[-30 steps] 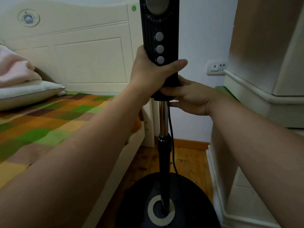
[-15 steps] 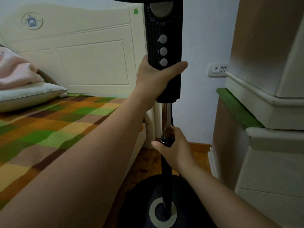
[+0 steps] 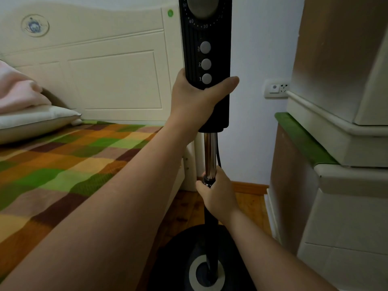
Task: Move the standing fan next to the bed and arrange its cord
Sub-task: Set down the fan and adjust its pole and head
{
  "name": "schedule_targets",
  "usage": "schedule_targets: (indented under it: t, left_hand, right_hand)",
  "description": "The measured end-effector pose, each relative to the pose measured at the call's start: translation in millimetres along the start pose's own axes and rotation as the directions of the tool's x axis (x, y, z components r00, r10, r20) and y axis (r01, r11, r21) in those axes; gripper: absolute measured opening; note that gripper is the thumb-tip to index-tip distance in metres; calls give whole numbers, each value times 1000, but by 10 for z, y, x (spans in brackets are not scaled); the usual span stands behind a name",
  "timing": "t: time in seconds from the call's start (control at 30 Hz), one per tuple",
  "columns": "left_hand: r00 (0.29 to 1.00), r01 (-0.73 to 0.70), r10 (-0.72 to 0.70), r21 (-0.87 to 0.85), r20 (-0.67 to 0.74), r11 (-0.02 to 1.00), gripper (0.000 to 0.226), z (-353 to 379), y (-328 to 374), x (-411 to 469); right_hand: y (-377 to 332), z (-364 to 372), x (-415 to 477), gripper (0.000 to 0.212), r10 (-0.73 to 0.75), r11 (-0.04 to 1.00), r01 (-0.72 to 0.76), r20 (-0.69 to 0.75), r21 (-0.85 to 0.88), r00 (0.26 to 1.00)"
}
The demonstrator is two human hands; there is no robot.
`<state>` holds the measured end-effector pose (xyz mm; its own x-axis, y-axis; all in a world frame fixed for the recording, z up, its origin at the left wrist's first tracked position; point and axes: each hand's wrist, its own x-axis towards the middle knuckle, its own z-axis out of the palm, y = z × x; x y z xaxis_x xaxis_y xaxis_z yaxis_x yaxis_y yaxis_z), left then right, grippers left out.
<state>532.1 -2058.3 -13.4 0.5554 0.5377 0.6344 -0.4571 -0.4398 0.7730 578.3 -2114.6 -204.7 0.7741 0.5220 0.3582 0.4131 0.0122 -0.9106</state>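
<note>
The left hand (image 3: 194, 99) is wrapped around the lower part of the standing fan's black control column (image 3: 206, 59), thumb across the front just under button 1. The right hand (image 3: 218, 194) is clenched around the pole at the collar where the chrome tube (image 3: 210, 154) meets the black lower section. The black cord (image 3: 218, 152) hangs just behind the tube. The fan's round base (image 3: 178, 259) sits on the wooden floor (image 3: 249, 204), between the bed (image 3: 63, 156) with its checked blanket and a cream cabinet (image 3: 344, 206). A wall socket (image 3: 276, 89) lies beyond.
</note>
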Motion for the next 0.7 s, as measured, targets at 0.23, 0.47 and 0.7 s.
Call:
schedule_targets:
  t: [0.23, 0.47, 0.7]
  left_hand:
    - [999, 1, 0, 30, -42, 1000, 61, 42, 10, -24]
    - [996, -28, 32, 46, -82, 999, 59, 88, 5, -42]
    - [993, -53, 60, 68, -99, 996, 64, 90, -13, -27]
  right_hand:
    - [22, -5, 2, 27, -20, 1000, 20, -9, -7, 1000]
    - [39, -5, -14, 26, -27, 1000, 26, -20, -4, 999]
    - [45, -4, 9, 22, -8, 1000, 8, -1, -17, 1000]
